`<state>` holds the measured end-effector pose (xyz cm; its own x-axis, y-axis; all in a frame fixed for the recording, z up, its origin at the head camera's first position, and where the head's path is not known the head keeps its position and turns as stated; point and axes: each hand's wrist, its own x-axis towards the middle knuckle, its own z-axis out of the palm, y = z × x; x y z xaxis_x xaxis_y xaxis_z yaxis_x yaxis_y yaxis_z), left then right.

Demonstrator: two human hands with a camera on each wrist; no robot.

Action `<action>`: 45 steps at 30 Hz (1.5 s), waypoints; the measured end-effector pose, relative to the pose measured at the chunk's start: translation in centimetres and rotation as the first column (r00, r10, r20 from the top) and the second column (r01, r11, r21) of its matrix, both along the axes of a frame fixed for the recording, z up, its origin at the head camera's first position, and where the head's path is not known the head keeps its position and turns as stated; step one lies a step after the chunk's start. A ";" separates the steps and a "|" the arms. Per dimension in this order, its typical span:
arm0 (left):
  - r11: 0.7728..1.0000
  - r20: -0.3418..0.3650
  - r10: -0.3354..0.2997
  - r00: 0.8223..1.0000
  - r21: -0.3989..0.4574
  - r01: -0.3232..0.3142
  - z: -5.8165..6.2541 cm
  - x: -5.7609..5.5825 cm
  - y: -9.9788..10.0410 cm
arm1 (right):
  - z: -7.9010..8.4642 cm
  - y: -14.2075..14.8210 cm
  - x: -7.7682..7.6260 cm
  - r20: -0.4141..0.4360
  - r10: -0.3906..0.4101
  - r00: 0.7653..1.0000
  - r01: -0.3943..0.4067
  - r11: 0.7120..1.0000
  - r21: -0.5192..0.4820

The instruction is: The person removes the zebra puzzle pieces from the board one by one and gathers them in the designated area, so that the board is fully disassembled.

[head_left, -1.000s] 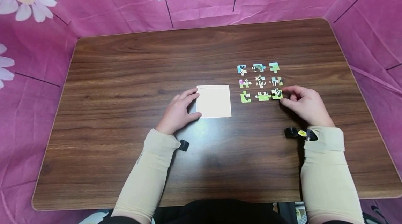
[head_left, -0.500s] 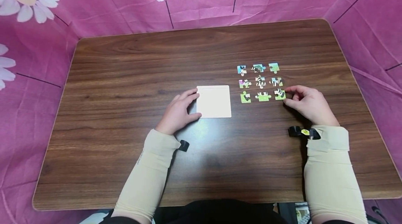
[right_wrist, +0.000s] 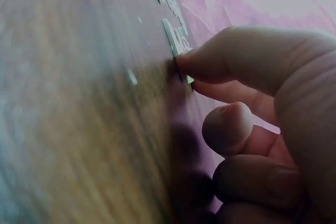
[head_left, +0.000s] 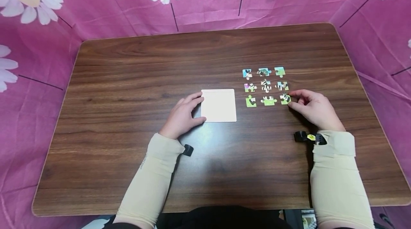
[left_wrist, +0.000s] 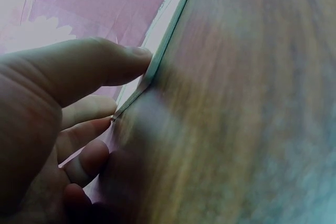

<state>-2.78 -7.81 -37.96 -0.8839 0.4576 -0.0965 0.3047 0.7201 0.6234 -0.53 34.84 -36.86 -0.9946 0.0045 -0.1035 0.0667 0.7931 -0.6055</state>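
My left hand [head_left: 182, 115] holds a flat white square board [head_left: 219, 105] at its left side. In the left wrist view, the thumb touches the board's edge [left_wrist: 167, 38] and other fingers meet a farther corner. My right hand [head_left: 314, 109] pinches a green jigsaw piece with black-and-white markings [head_left: 284, 97] between thumb and index finger, low at the tabletop. This piece sits at the near right of three rows of separate jigsaw pieces [head_left: 266, 86]. The right wrist view shows the pinched piece [right_wrist: 175, 39] edge-on, partly hidden by the thumb.
A brown wood-grain table [head_left: 144, 65] with rounded corners carries everything. Pink cloth with white daisies [head_left: 199, 11] hangs along its back and sides. The loose pieces lie right of the board, with narrow gaps between them.
My right hand has slid the pinched piece slightly right, away from its row neighbour, then a touch back left. The left hand and board keep their place; the head view has tilted slightly.
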 end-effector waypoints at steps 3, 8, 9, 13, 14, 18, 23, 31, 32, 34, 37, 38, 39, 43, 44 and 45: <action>1.000 -0.001 0.005 1.000 0.000 -0.005 0.0 -0.1 0.0 | 0.0 0.0 -0.2 -0.002 0.001 1.000 -0.001 1.000 0.011; 1.000 0.000 0.013 1.000 -0.009 -0.013 -0.2 -0.1 0.2 | -0.3 0.1 -0.3 0.003 0.003 1.000 -0.003 1.000 0.027; 1.000 0.001 0.013 1.000 -0.012 -0.013 -0.3 -0.1 0.3 | -0.4 0.2 -0.2 0.005 0.003 1.000 -0.003 1.000 0.028; 1.000 0.009 0.019 1.000 -0.017 -0.019 -0.7 -0.1 0.4 | -0.7 0.2 0.1 -0.001 -0.001 1.000 0.001 0.999 0.034; 1.000 0.009 0.023 1.000 -0.015 -0.023 -0.8 -0.1 0.4 | -0.8 0.2 0.1 -0.005 -0.002 1.000 0.002 0.999 0.033; 0.999 -0.005 0.036 0.999 0.001 -0.036 -0.9 -0.4 0.5 | -1.1 0.1 -0.1 -0.035 -0.003 0.999 0.004 1.000 0.028; 0.999 -0.023 0.043 0.999 0.008 -0.043 -1.0 -1.2 0.6 | -1.2 0.1 -0.7 -0.067 -0.008 0.998 0.010 0.999 0.031; 0.998 -0.023 0.055 0.998 0.025 -0.054 -1.4 -1.5 0.5 | -1.3 0.3 -0.5 -0.037 -0.013 0.999 0.014 0.999 0.035; 0.998 -0.028 0.056 0.998 0.024 -0.055 -1.4 -1.5 0.5 | -1.2 0.3 -0.4 -0.038 -0.011 0.999 0.012 0.999 0.037; 0.998 -0.038 0.055 0.998 0.015 -0.055 -1.4 -1.4 0.5 | -1.1 0.3 -0.3 -0.041 -0.011 0.999 0.013 0.999 0.036; 0.998 -0.043 0.054 0.998 -0.006 -0.054 -1.2 -1.4 0.5 | -0.8 0.2 -0.4 -0.047 -0.009 0.999 0.010 0.999 0.032; 0.998 -0.043 0.053 0.998 -0.013 -0.054 -1.0 -1.4 0.5 | -0.7 0.1 -0.4 -0.047 -0.008 0.999 0.010 0.999 0.032; 0.998 -0.042 0.051 0.998 -0.019 -0.052 -1.0 -1.4 0.5 | -0.6 0.1 -0.4 -0.046 -0.009 0.999 0.010 1.000 0.029; 0.998 -0.041 0.045 0.998 -0.032 -0.046 -0.7 -1.4 0.6 | -0.5 0.0 -0.5 -0.039 -0.008 0.999 0.009 1.000 0.018; 0.998 -0.040 0.044 0.998 -0.033 -0.045 -0.6 -1.4 0.6 | -0.5 0.0 -0.5 -0.038 -0.008 0.999 0.008 1.000 0.016; 0.998 -0.039 0.042 0.998 -0.037 -0.044 -0.6 -1.3 0.5 | -0.6 0.0 -0.5 -0.035 -0.007 0.999 0.008 1.000 0.015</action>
